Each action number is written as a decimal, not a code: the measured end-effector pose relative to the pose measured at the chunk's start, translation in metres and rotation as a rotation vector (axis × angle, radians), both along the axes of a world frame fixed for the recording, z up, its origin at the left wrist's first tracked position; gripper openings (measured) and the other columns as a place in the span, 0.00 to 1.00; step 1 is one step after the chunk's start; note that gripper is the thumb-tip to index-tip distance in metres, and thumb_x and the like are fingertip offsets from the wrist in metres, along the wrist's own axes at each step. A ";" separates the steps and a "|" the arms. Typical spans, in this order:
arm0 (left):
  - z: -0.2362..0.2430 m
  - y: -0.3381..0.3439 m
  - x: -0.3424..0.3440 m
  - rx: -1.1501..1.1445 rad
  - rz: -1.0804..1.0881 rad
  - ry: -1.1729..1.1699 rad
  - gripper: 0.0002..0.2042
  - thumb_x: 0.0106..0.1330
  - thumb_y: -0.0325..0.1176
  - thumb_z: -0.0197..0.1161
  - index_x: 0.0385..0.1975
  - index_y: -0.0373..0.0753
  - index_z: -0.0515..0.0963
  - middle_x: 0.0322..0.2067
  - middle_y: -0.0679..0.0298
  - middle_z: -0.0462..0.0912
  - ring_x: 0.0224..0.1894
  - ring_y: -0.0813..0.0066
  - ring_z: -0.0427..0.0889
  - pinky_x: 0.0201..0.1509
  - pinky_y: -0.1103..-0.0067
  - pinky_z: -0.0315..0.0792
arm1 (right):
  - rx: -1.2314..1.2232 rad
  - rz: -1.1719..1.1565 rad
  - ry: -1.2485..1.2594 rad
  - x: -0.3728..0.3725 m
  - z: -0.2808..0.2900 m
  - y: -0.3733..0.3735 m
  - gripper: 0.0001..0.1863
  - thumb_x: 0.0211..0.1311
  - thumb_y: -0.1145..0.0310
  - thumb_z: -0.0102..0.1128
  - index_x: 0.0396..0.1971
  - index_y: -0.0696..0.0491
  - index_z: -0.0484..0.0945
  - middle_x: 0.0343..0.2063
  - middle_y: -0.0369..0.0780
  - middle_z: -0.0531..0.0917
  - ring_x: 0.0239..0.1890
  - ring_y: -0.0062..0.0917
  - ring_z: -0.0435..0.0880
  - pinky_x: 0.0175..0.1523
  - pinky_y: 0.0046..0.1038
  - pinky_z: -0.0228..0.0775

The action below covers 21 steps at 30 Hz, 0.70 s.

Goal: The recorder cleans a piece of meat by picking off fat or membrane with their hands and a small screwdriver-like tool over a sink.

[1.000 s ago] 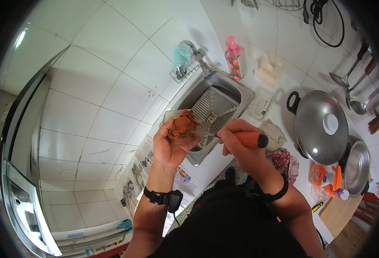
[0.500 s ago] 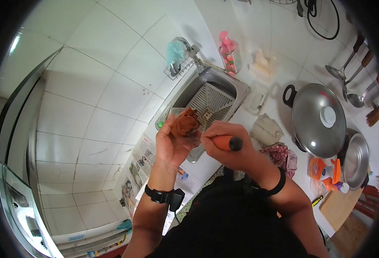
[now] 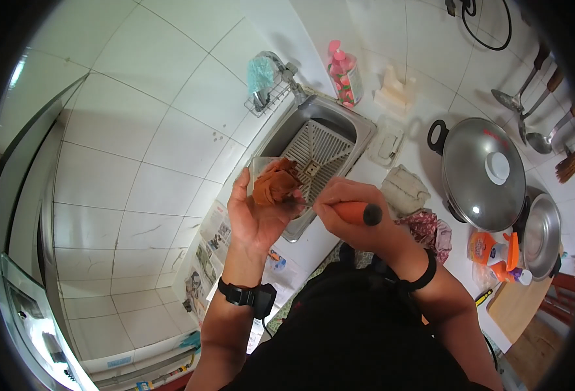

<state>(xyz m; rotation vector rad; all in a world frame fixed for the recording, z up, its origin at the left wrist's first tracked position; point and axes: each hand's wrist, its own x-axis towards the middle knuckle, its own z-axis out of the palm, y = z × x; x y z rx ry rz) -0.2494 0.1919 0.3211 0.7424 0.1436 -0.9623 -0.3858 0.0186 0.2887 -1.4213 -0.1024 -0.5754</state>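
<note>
My left hand [image 3: 251, 218], palm turned up, cradles a reddish-brown lump [image 3: 276, 184] with folded, petal-like layers. I cannot tell what it is made of. In my right hand [image 3: 349, 207] is a tool with an orange handle [image 3: 356, 212] and a black butt end; its working end is hidden by the fingers. The right fist is just right of the lump, with a small gap between them. Both hands are over the near edge of the steel sink [image 3: 367, 126], which has a grey slotted drain rack [image 3: 318, 140] in it.
A pink pump bottle [image 3: 343, 75] stands behind the sink. To the right are a grey cloth [image 3: 404, 190], a patterned red cloth [image 3: 424, 229], a lidded wok [image 3: 483, 173], an orange bottle [image 3: 480, 247] and a wooden board [image 3: 518, 309]. Newspaper [image 3: 199, 267] covers the left counter.
My right hand has moved slightly right, away from the lump, with the tool still held. The lump has turned a little in my left hand, showing a smoother side. The view has shifted slightly.
</note>
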 end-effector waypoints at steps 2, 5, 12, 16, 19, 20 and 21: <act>-0.001 -0.002 0.003 -0.043 0.036 0.070 0.32 0.77 0.58 0.50 0.67 0.36 0.73 0.58 0.53 0.78 0.51 0.56 0.75 0.57 0.62 0.73 | -0.072 -0.027 -0.062 -0.002 -0.002 0.002 0.05 0.60 0.81 0.68 0.33 0.57 0.83 0.31 0.39 0.85 0.33 0.26 0.85 0.42 0.27 0.77; -0.004 0.001 0.008 -0.033 0.095 0.066 0.32 0.78 0.56 0.49 0.67 0.33 0.72 0.61 0.53 0.75 0.51 0.56 0.73 0.57 0.64 0.73 | -0.071 -0.013 -0.058 -0.002 0.004 0.000 0.06 0.60 0.80 0.67 0.35 0.56 0.83 0.32 0.39 0.85 0.34 0.25 0.85 0.42 0.27 0.77; -0.008 0.000 0.010 0.016 0.113 0.077 0.33 0.77 0.55 0.51 0.68 0.32 0.71 0.60 0.52 0.76 0.52 0.58 0.75 0.58 0.66 0.76 | -0.041 0.066 0.029 -0.004 0.000 -0.010 0.08 0.60 0.76 0.67 0.39 0.56 0.83 0.34 0.38 0.85 0.35 0.24 0.85 0.43 0.26 0.76; -0.004 0.002 0.007 0.005 0.130 0.103 0.32 0.77 0.55 0.52 0.68 0.33 0.72 0.61 0.52 0.76 0.53 0.56 0.74 0.61 0.62 0.74 | 0.124 0.127 0.190 -0.014 0.013 -0.010 0.08 0.63 0.72 0.69 0.41 0.55 0.82 0.33 0.35 0.84 0.34 0.20 0.84 0.39 0.23 0.77; -0.004 0.001 0.005 -0.013 0.102 0.062 0.32 0.77 0.55 0.52 0.68 0.33 0.72 0.61 0.51 0.76 0.53 0.56 0.74 0.62 0.62 0.74 | 0.397 0.122 0.432 -0.017 0.012 -0.009 0.09 0.65 0.69 0.70 0.42 0.55 0.81 0.32 0.34 0.83 0.30 0.17 0.83 0.35 0.22 0.77; -0.004 0.000 0.004 -0.014 0.101 0.064 0.32 0.77 0.55 0.52 0.68 0.33 0.72 0.61 0.51 0.76 0.53 0.56 0.74 0.62 0.62 0.74 | 0.477 0.077 0.508 -0.017 0.010 -0.009 0.09 0.66 0.68 0.70 0.42 0.55 0.81 0.31 0.33 0.83 0.29 0.16 0.82 0.33 0.21 0.76; -0.004 -0.001 0.003 -0.001 0.112 0.063 0.33 0.77 0.56 0.52 0.68 0.33 0.72 0.61 0.51 0.76 0.52 0.56 0.74 0.62 0.61 0.74 | 0.477 0.077 0.508 -0.018 0.010 -0.009 0.09 0.66 0.68 0.70 0.42 0.55 0.81 0.31 0.33 0.83 0.29 0.16 0.82 0.33 0.21 0.76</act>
